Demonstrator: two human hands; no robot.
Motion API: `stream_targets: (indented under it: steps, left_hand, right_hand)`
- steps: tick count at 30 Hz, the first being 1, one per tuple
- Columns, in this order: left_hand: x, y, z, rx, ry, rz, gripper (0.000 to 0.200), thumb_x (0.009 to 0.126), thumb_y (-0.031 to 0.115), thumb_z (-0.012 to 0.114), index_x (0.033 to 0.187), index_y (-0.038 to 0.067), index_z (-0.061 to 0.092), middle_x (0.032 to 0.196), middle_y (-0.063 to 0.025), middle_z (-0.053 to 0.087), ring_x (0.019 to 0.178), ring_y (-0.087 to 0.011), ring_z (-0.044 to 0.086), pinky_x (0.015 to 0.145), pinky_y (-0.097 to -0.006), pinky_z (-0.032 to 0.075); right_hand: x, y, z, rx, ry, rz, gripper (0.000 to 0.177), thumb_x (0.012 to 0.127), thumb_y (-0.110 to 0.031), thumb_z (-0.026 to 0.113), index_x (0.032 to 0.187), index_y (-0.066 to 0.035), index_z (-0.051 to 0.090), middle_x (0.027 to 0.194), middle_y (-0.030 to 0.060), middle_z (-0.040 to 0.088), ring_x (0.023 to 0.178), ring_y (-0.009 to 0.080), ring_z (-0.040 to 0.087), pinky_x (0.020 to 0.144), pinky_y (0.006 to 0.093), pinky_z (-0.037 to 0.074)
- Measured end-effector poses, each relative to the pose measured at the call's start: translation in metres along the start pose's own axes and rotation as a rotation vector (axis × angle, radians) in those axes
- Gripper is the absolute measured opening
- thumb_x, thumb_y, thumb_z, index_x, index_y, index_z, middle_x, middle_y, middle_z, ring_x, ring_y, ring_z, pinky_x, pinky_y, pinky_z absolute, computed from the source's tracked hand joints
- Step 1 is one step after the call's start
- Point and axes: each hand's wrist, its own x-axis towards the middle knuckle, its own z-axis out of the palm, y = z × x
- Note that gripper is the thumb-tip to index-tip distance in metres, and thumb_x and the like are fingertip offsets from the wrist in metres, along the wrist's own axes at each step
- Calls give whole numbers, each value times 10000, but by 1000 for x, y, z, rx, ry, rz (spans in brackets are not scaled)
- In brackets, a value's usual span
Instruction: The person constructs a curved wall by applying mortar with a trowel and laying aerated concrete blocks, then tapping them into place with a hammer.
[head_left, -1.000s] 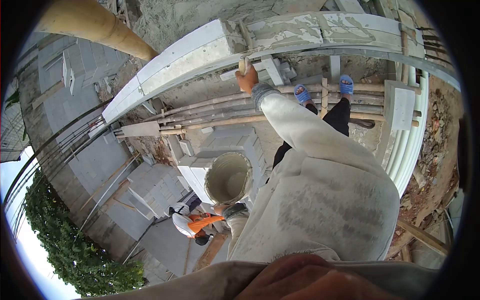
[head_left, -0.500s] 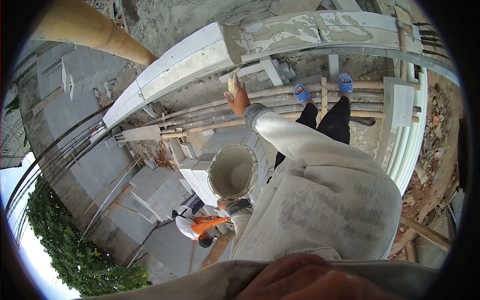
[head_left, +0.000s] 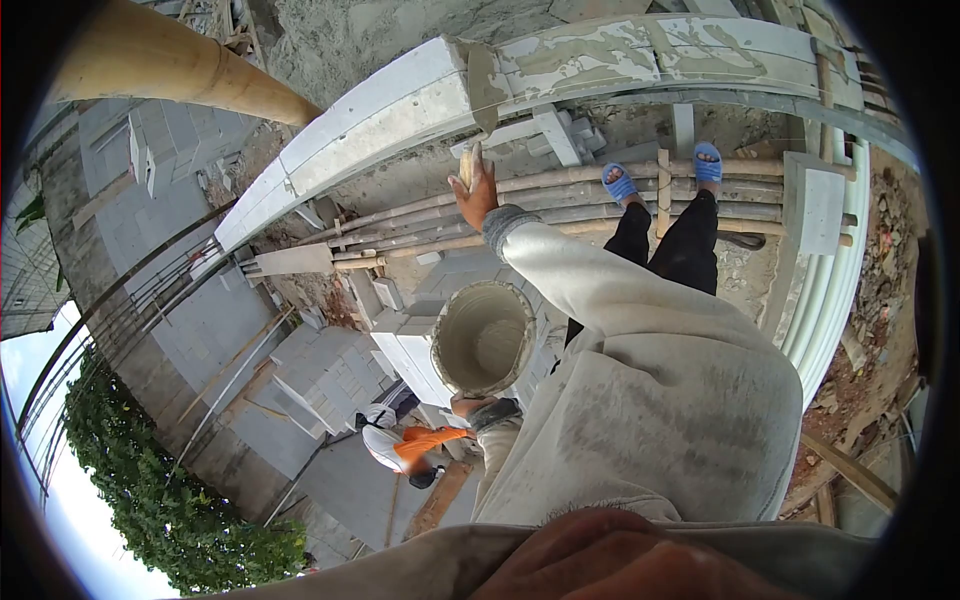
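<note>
My right hand (head_left: 478,196) reaches out to the wall, fingers closed round the pale handle of what looks like a trowel (head_left: 467,163); its blade is hard to make out. Just beyond it, wet grey mortar (head_left: 483,88) coats the stepped end of a course of white blocks (head_left: 370,118) and hangs down in a point. My left hand (head_left: 466,404) grips the near rim of a round bucket (head_left: 484,338), partly hidden by the bucket and my sleeve. Mortar crusts the bucket's rim and inner wall, with grey mix at the bottom.
My feet in blue slippers (head_left: 620,183) stand on bamboo poles (head_left: 560,200). More mortar is smeared along the wall's right part (head_left: 590,55). A thick bamboo post (head_left: 200,65) leans at upper left. Below, a person in orange and white (head_left: 415,440) bends near stacked blocks (head_left: 330,370).
The view has shifted, so most of the scene sits slightly further right. Against the wall, my right hand has moved a little left. My left hand stays on the bucket rim.
</note>
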Motion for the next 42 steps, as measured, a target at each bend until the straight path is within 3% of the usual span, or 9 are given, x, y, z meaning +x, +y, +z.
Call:
stream_targets:
  steps: [5, 10, 13, 17, 23, 28, 31, 37, 42]
  left_hand:
    - [5, -6, 2, 9, -10, -17, 278, 715, 185, 487, 887, -12, 582, 913, -160, 625, 729, -297, 608, 679, -462, 498]
    - [8, -7, 8, 12, -34, -19, 266, 715, 188, 484, 871, -2, 584, 898, -153, 629, 720, -294, 609, 672, -462, 497]
    - [11, -9, 5, 17, -39, -14, 259, 715, 189, 483, 862, 3, 585, 888, -150, 631, 715, -293, 609, 667, -462, 497]
    - [18, -10, -4, 17, -41, -3, 250, 715, 192, 480, 850, 11, 586, 875, -145, 634, 708, -290, 610, 662, -461, 496]
    - [49, -25, -33, -18, -81, -110, 240, 701, 184, 493, 849, 22, 589, 860, -136, 636, 695, -288, 608, 656, -486, 490]
    - [-57, -7, 18, 25, -5, -25, 266, 699, 201, 512, 862, 4, 584, 905, -149, 629, 742, -314, 611, 683, -496, 494]
    - [-64, -7, 13, 262, 45, 101, 287, 705, 199, 506, 897, -2, 581, 931, -155, 626, 766, -329, 615, 690, -490, 500]
    - [-75, -30, 13, -113, -160, -118, 429, 724, 239, 476, 1089, 27, 554, 1104, -167, 579, 983, -333, 572, 810, -530, 461]
    - [-108, -29, 21, -167, -158, -215, 480, 718, 233, 482, 1160, 50, 520, 1232, -156, 508, 1096, -339, 509, 883, -576, 410]
  right_hand:
    - [-47, 37, -22, -182, -126, -98, 814, 802, -84, 612, 1450, -34, 121, 1269, 325, 360, 1144, 491, 399, 976, 450, 363]
    - [-98, 45, -94, -95, -148, -63, 620, 809, -123, 594, 1351, 9, 322, 1131, 224, 488, 1055, 353, 501, 891, 414, 419]
    - [-60, 63, -90, 615, -52, 383, 533, 819, -218, 587, 1279, -18, 405, 1011, 150, 538, 892, 268, 567, 760, 366, 483]
    - [31, 2, -103, 713, -5, 612, 377, 851, -388, 536, 1071, -84, 500, 723, 49, 515, 553, 167, 522, 500, 327, 458]
    - [47, 12, -87, 987, -337, 885, 441, 852, -533, 445, 926, -99, 475, 607, 39, 455, 456, 192, 464, 450, 361, 396]
    - [-38, 33, -121, 900, -554, 1030, 441, 845, -526, 449, 926, -93, 477, 591, 50, 446, 429, 195, 453, 447, 388, 394]
    - [-67, 28, -157, 646, -749, 906, 482, 822, -522, 481, 1008, -78, 475, 607, 63, 455, 443, 191, 473, 405, 346, 377]
    - [-38, 24, -115, 339, -158, 497, 426, 826, -335, 578, 1055, -2, 444, 719, 121, 549, 535, 224, 563, 463, 380, 476]
    - [-3, 27, -81, 61, -57, 453, 406, 840, -226, 581, 1147, 3, 447, 799, 127, 585, 646, 245, 601, 603, 407, 504]
